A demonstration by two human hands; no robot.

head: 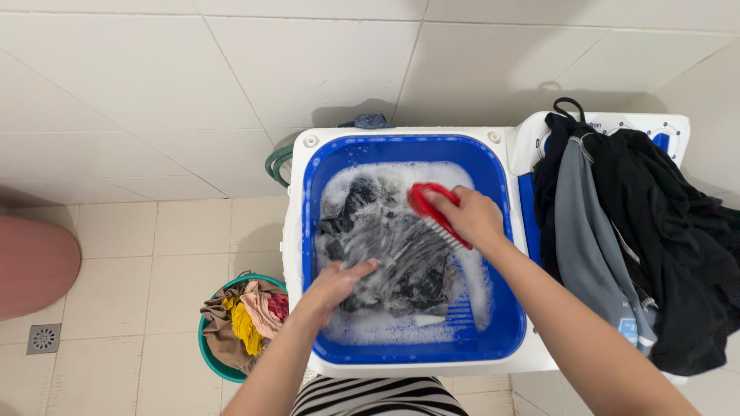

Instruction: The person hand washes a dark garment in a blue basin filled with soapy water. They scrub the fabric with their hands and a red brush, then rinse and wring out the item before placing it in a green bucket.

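Observation:
A blue wash tub (pixel 509 323) set in a white washing machine holds soapy water and a dark wet garment (pixel 401 262). My left hand (pixel 335 283) presses flat on the garment's near left part. My right hand (pixel 472 217) grips a red scrubbing brush (pixel 432 206) and holds it against the garment near the tub's middle right. The brush bristles look blurred. Foam covers much of the water around the cloth.
A heap of dark and grey clothes (pixel 624 231) lies on the machine's right side. A green bucket (pixel 210 356) with mixed coloured laundry stands on the tiled floor at the left. A green hose (pixel 276 163), a floor drain (pixel 43 338) and a pink object (pixel 35 266) are further left.

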